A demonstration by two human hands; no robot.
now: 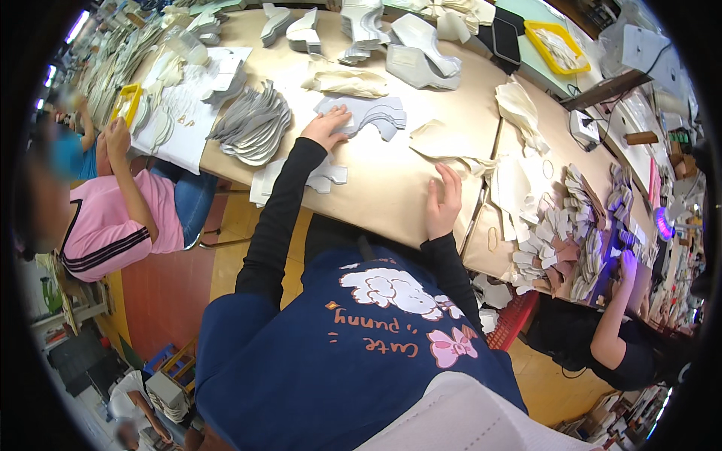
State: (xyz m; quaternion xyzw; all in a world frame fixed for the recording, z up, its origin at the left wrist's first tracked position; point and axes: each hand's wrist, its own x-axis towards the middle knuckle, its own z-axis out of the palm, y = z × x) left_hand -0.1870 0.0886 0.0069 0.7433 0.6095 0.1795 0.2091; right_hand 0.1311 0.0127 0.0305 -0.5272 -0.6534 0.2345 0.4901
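Note:
My left hand [327,126] rests with its fingers stretched over a fanned stack of light grey cut-out pieces [385,114] on the table. Its palm side is hidden, and no grip shows. More light grey pieces [326,177] lie under my left forearm at the table's near edge. To the right, my right hand [445,199] is on the brown table top, thumb apart from the fingers, holding nothing. Just beyond its fingertips a thin cream piece [451,155] stretches across the table. A folded cream bundle [346,83] sits behind the grey stack.
A thick fan of grey pieces [254,124] is on my left. Curved grey stacks [423,52] stand at the back, near a yellow tray [556,46]. Cream pieces [520,113] lie on the right. Co-workers sit on both sides; a red basket [513,319] is below the table.

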